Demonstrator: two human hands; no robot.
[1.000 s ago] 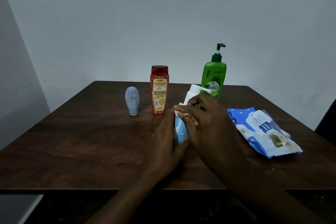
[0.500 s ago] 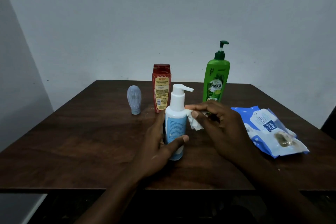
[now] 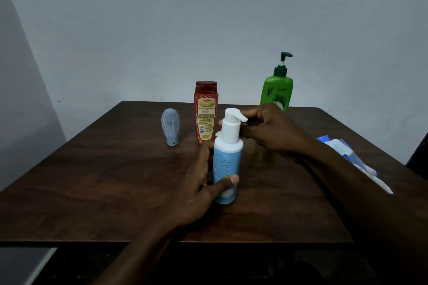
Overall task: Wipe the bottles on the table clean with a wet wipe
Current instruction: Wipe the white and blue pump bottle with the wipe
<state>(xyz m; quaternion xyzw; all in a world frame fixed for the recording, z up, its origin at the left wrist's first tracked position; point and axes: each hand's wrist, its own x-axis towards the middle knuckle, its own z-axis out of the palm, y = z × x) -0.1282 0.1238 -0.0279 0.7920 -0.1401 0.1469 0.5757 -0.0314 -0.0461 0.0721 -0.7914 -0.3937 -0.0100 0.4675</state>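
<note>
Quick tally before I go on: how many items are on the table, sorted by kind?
Pump bottles: 2 (white-and-blue pump bottle, green pump bottle)
Bottles without pumps: 2 (red bottle, pale blue bottle)
Wipe packs: 1 (wipe pack)
Total: 5

Both forearms are bare along their full visible length. The left hand (image 3: 196, 192) shows a short, rounded thumbnail; the right hand (image 3: 273, 132) is likewise bare.
</note>
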